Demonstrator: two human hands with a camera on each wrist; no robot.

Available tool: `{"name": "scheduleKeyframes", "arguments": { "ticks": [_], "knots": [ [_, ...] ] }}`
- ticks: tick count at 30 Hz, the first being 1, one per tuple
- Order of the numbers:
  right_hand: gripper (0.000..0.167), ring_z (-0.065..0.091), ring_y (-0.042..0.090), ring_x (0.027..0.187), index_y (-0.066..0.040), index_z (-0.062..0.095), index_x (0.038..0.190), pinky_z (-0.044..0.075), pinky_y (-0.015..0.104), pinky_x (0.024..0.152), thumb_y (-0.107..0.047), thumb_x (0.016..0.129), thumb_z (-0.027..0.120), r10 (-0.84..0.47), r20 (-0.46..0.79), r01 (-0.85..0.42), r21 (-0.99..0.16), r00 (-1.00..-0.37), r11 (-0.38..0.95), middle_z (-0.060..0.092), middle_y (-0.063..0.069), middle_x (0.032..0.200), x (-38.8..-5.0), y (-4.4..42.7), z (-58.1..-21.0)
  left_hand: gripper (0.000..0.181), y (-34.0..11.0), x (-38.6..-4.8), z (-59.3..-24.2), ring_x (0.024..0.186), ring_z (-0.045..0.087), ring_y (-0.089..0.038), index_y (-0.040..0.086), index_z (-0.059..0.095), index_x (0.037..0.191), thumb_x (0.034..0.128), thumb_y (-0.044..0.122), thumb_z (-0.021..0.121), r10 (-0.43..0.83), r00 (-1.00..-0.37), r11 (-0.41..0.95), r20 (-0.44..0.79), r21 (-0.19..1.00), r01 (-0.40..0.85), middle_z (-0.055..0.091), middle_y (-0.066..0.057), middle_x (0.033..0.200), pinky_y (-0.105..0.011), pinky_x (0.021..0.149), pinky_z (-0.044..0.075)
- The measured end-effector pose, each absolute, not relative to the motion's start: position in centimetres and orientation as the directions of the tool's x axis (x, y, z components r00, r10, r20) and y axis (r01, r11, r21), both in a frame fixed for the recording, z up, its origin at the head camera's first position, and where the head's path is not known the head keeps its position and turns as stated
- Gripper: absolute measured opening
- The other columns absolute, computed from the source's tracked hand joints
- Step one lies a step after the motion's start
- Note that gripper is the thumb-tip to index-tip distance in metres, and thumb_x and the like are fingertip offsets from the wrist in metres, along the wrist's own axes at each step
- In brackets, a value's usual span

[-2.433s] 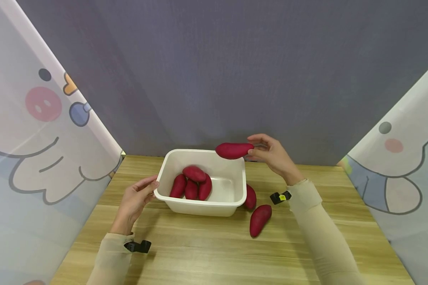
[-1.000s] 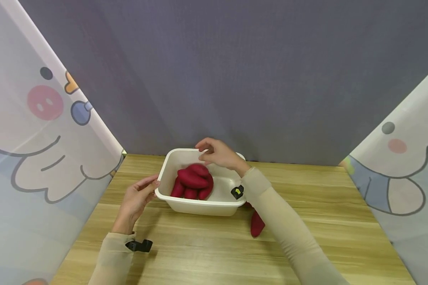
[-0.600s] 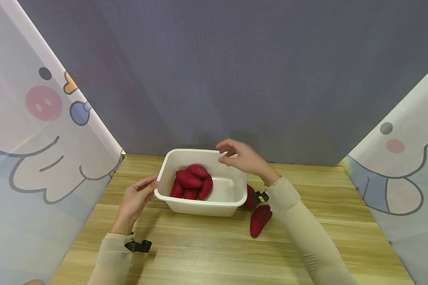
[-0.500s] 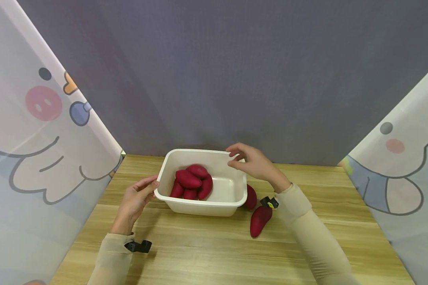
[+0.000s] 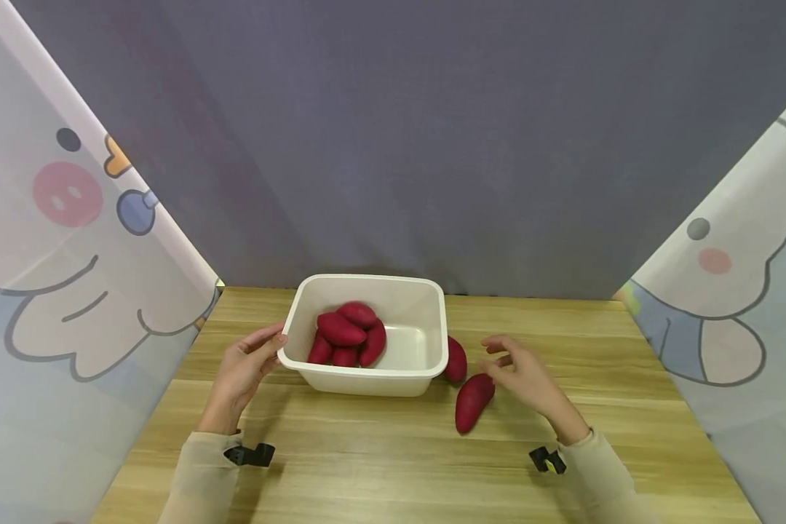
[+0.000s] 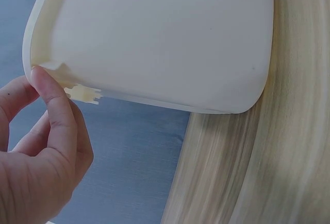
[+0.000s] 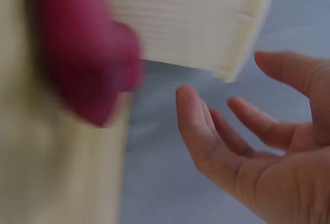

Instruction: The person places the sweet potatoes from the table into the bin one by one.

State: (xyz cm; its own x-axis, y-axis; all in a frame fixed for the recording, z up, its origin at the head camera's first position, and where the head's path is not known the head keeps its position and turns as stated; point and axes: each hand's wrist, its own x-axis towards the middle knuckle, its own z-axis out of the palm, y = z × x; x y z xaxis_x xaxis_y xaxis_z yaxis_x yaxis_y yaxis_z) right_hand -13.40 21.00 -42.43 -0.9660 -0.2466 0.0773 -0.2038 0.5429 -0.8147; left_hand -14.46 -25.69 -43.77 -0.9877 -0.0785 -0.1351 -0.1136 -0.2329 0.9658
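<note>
A white plastic bin [image 5: 367, 372] stands on the table, holding several red-skinned sweet potatoes [image 5: 340, 330] heaped toward its left side. My left hand [image 5: 241, 371] pinches the bin's left rim; the left wrist view shows the thumb [image 6: 49, 87] on the rim, with other fingers behind it. To the right of the bin, my right hand [image 5: 526, 378] has relaxed, spread fingers and holds nothing. Its fingertips are just beside a sweet potato [image 5: 474, 402] on the table. Another sweet potato [image 5: 456, 360] lies against the bin's right side, partly hidden by it.
The wood-grain table [image 5: 367, 458] ends at a grey curtain [image 5: 399, 145] behind the bin. Cartoon-printed panels stand at the left [image 5: 59, 306] and right [image 5: 727, 313]. A small black wrist camera [image 5: 249, 455] is worn on my left wrist.
A sweet potato held in my right hand was let go onto the pile in the bin. The empty right hand then moved right and down toward the loose ones. My left hand kept its place.
</note>
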Motion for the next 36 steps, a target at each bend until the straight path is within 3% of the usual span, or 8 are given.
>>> {"name": "scheduleKeyframes", "arguments": {
  "ticks": [5, 12, 19, 27, 36],
  "knots": [
    [0.055, 0.066, 0.037, 0.090, 0.011, 0.046, 0.137, 0.061, 0.039, 0.065, -0.012, 0.094, 0.072, -0.113, -0.056, 0.006, -0.915, -0.992, 0.403, 0.052, 0.034, 0.124, -11.1, 21.7, -45.9, 0.032, -25.7, -14.5, -43.8, 0.087, 0.066, -0.014, 0.001, 0.070, 0.123, 0.0932, 0.010, 0.074, -0.078, -0.987, -0.235, -0.137, 0.965, -0.115, 0.069, -0.003, 0.106, -0.024, 0.075, 0.057],
    [0.070, 0.065, 0.033, 0.091, 0.009, 0.026, 0.149, 0.061, 0.042, 0.066, -0.011, 0.097, 0.068, -0.035, -0.235, 0.225, -0.956, -0.971, 0.187, 0.039, 0.035, 0.134, -9.5, 21.2, -48.9, 0.030, -25.8, -14.3, -43.6, 0.087, 0.066, -0.013, 0.003, 0.071, 0.122, 0.0933, 0.011, 0.074, -0.085, -0.986, -0.224, -0.143, 0.967, -0.121, 0.069, -0.001, 0.105, -0.024, 0.076, 0.057],
    [0.076, 0.068, 0.032, 0.084, 0.009, 0.021, 0.150, 0.061, 0.042, 0.065, -0.012, 0.096, 0.070, -0.002, -0.236, 0.233, -0.963, -0.972, 0.132, 0.040, 0.036, 0.133, -9.3, 20.3, -49.9, 0.029, -25.7, -14.2, -43.7, 0.084, 0.066, -0.012, 0.002, 0.071, 0.122, 0.0933, 0.008, 0.073, -0.089, -0.986, -0.242, -0.139, 0.964, -0.114, 0.069, -0.001, 0.103, -0.023, 0.073, 0.057],
    [0.082, 0.070, 0.030, 0.074, 0.010, 0.022, 0.150, 0.061, 0.039, 0.061, -0.016, 0.093, 0.075, 0.036, -0.215, 0.218, -0.954, -0.976, 0.207, 0.045, 0.036, 0.132, -9.5, 19.9, -50.0, 0.030, -25.6, -14.3, -43.7, 0.084, 0.066, -0.012, 0.002, 0.071, 0.122, 0.0931, 0.009, 0.074, -0.097, -0.985, -0.240, -0.140, 0.964, -0.114, 0.069, 0.000, 0.103, -0.023, 0.073, 0.057],
    [0.078, 0.069, 0.027, 0.074, 0.010, 0.027, 0.148, 0.061, 0.039, 0.059, -0.012, 0.091, 0.076, 0.061, -0.221, 0.230, -0.945, -0.973, 0.232, 0.054, 0.031, 0.121, -9.8, 19.7, -50.0, 0.032, -25.7, -14.2, -43.7, 0.086, 0.066, -0.013, 0.001, 0.070, 0.123, 0.0931, 0.010, 0.074, -0.090, -0.986, -0.232, -0.138, 0.966, -0.114, 0.069, -0.001, 0.103, -0.024, 0.074, 0.057]
  ]
}}
